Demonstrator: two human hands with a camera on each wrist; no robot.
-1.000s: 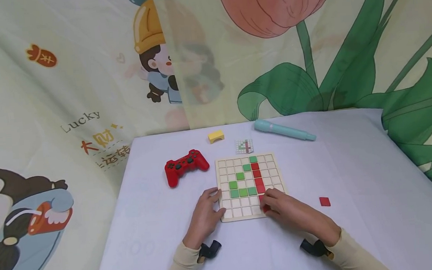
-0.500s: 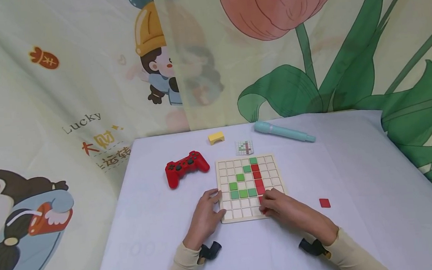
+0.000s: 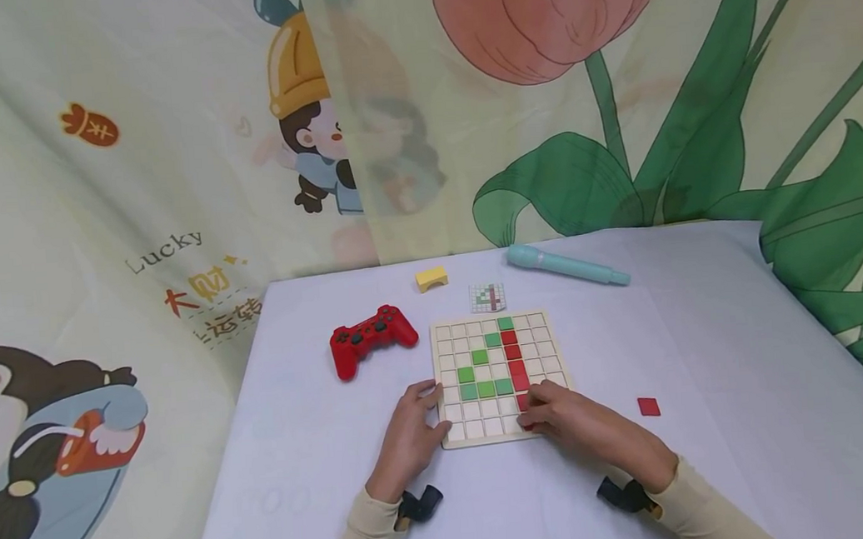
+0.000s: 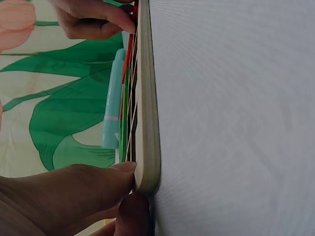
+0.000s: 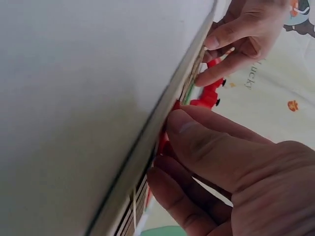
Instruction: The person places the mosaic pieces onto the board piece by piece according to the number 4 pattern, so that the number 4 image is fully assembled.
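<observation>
A wooden grid board (image 3: 489, 443) lies on the white table, carrying green tiles (image 3: 487, 389) in a slanted outline and a column of red tiles (image 3: 518, 372). My left hand (image 3: 407, 434) grips its left side near the front corner; in the left wrist view the thumb (image 4: 93, 184) lies on the top face, with a finger against the side. At the front end of the red column, my right hand (image 3: 581, 426) pinches a red tile (image 5: 164, 142) between thumb and fingers, which mostly hide it. To the right lies a loose red tile (image 3: 648, 406).
Behind the board is a small card (image 3: 487, 297) printed with a similar grid pattern. A red game controller (image 3: 372, 340) lies at the left, a yellow arch block (image 3: 431, 279) at the back. The teal stick with a rounded head (image 3: 568, 266) lies back right, before a printed curtain.
My right fingers shift slightly at the front end of the red column. The left hand stays on the board's side. The head view tilts a little.
</observation>
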